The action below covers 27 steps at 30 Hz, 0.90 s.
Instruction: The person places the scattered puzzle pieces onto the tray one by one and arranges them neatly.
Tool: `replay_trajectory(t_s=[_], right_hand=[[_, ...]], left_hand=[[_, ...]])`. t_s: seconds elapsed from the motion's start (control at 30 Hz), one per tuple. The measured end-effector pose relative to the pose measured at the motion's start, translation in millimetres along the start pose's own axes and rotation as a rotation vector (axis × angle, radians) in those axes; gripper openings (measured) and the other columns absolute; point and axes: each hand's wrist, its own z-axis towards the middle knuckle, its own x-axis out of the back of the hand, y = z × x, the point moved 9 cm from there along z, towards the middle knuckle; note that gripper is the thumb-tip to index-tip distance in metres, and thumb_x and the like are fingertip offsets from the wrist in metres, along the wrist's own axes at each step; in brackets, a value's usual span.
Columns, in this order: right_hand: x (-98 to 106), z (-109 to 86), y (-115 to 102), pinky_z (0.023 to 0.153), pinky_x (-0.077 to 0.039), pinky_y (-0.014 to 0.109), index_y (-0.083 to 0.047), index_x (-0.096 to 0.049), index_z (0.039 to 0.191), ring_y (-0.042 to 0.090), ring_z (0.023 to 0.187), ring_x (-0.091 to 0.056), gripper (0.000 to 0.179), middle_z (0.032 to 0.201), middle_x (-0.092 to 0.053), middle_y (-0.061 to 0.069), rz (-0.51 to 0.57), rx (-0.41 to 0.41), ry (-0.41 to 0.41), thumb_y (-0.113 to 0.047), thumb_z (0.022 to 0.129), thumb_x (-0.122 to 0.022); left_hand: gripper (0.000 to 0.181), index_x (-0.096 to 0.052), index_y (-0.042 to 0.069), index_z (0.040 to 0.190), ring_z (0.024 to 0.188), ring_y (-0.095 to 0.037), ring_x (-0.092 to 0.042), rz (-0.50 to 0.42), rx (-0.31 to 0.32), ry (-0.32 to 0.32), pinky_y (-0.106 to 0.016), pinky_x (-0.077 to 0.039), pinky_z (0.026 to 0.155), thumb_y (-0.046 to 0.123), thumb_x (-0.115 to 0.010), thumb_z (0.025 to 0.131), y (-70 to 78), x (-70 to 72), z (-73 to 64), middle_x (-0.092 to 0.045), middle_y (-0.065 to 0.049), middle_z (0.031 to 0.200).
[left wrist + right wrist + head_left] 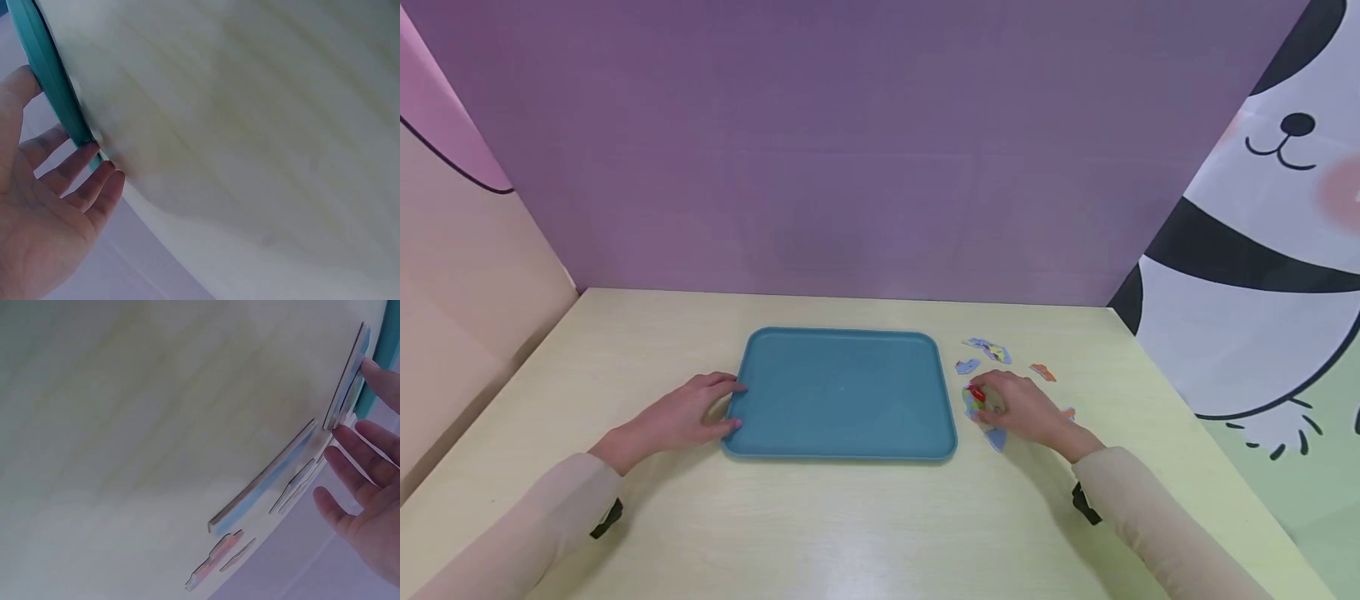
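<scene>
A blue-green tray (842,396) lies flat on the table. At its left rim is my left hand (692,410), thumb and fingertips touching the edge a little apart from each other. In the left wrist view, the fingers of this hand (50,206) look nearly straight against the tray rim (53,75). My right hand (1024,407) is just right of the tray, its thumb and fingers spanning a colourful flat puzzle piece (970,403). In the right wrist view, the right hand (369,481) pinches that piece (347,381) at its ends; part is hidden.
More flat pieces lie around the right hand: a purple-blue one (990,349), a small blue one (967,366), an orange one (1042,372) and a blue tip (997,439). A purple wall (850,167) stands behind the table (835,525).
</scene>
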Motion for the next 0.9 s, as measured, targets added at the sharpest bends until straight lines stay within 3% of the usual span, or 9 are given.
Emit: replay_trajectory(t_s=[0.9], right_hand=[[-0.5, 4.0, 2.7, 0.083, -0.048, 0.043, -0.002, -0.060, 0.110, 0.027, 0.098, -0.056, 0.043, 0.104, -0.062, 0.009, 0.012, 0.013, -0.012, -0.022, 0.075, -0.073]], left_hand=[[0.046, -0.056, 0.000, 0.119, 0.113, -0.038, -0.048, -0.016, 0.005, 0.020, -0.050, -0.043, 0.094, 0.025, -0.066, 0.081, 0.1, 1.0, 0.9, -0.052, -0.019, 0.122]])
